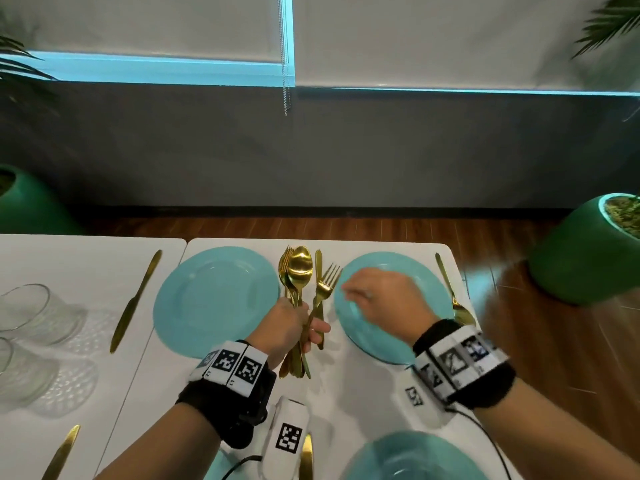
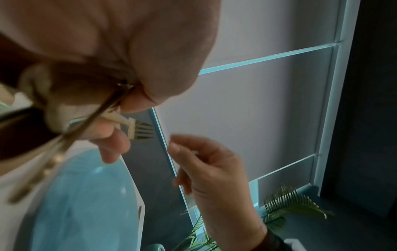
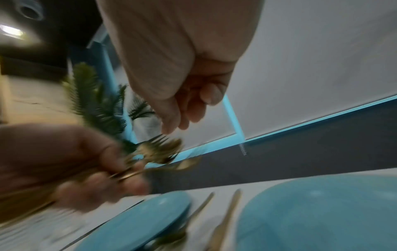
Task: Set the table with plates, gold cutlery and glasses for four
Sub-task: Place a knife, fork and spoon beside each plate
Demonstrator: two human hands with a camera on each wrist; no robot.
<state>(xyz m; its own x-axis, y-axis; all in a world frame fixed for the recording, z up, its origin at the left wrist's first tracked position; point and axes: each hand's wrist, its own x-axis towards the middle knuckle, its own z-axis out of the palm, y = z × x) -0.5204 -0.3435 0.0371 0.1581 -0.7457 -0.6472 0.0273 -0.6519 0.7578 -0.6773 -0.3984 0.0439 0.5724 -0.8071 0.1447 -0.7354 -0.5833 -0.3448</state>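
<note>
The white table is the base for everything, and it is already partly laid. Three teal plates mark places: one far left, one far right and a near one at the bottom edge, each spaced so cutlery can lie between them. Two clear glasses lie on their sides at the left edge, apparently parked there until places are ready for them. Gold knives already lie out: one left of the far left plate, another between the two far plates, and one right of the far right plate with what looks like a spoon just below it.

The left hand grips a bundle of gold forks and spoons by the handles, heads fanned upward, likely so single pieces can be drawn off. One fork leans out to the right of the bundle. The right hand hovers over the far right plate, fingers loosely curled and holding nothing, its fingertips just beside that fork, probably to take it.
</note>
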